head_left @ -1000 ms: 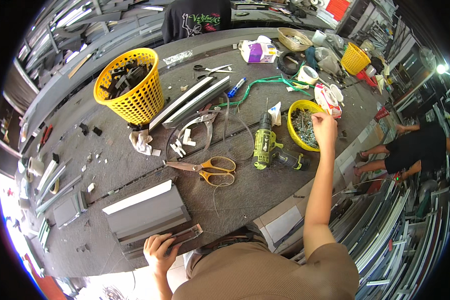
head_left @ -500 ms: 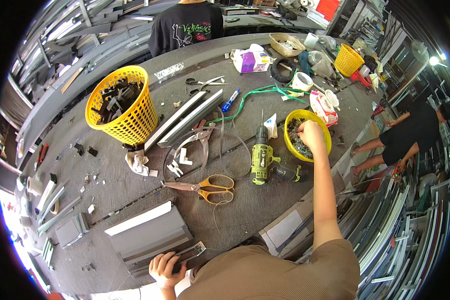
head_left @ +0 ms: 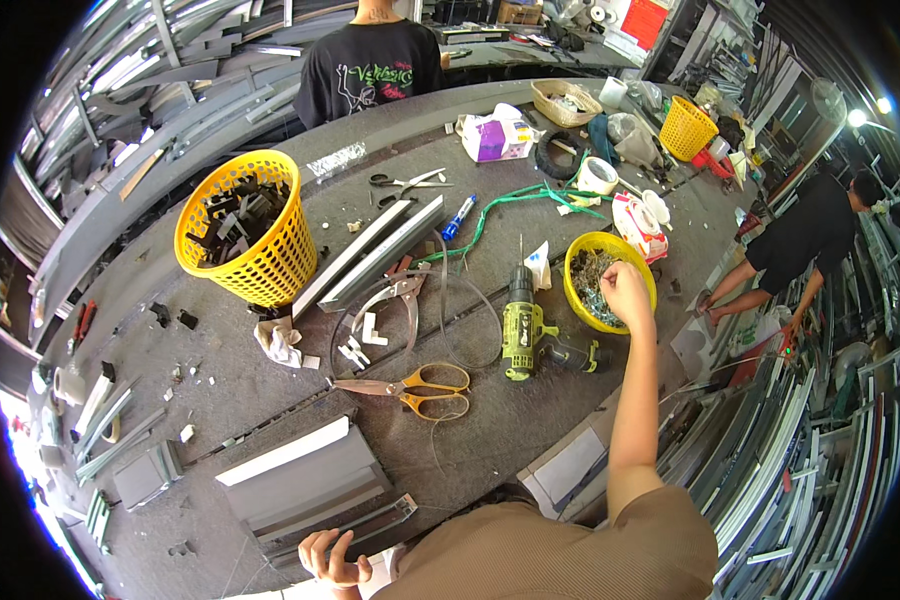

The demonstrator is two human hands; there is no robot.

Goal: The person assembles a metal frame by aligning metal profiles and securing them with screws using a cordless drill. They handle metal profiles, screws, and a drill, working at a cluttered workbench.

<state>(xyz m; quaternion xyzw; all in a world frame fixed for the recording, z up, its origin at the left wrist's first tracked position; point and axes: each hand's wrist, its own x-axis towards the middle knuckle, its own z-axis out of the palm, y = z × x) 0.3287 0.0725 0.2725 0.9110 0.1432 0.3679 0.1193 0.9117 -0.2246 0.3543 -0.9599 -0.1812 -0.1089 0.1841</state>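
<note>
My right hand (head_left: pixel 626 298) is over a round yellow basket (head_left: pixel 581 311) of small metal pieces that look like screws. Its fingers are pinched together at the heap; what they hold, if anything, is hidden. By the table's near edge, my left hand (head_left: pixel 334 560) has its fingers loosely bent and apart, against a dark grey metal profile (head_left: pixel 385 518). Directly beyond that profile lies a wide grey profile (head_left: pixel 310 474) with a white strip along its far edge. A green cordless drill (head_left: pixel 521 330) lies left of the basket, bit pointing away.
Orange-handled scissors (head_left: pixel 410 391), pliers (head_left: pixel 402 290) and two long profiles (head_left: pixel 385 252) lie mid-table. A tall yellow basket (head_left: pixel 270 248) holds black parts. A blue marker (head_left: pixel 459 218) and green cord (head_left: pixel 485 215) lie farther back. One person (head_left: pixel 370 70) stands beyond the table; another (head_left: pixel 805 235) bends at right.
My right hand has lifted slightly within the basket, its fingers drawn closer together. My left hand's fingers have loosened at the profile. The view has tilted a little; the person at right has shifted.
</note>
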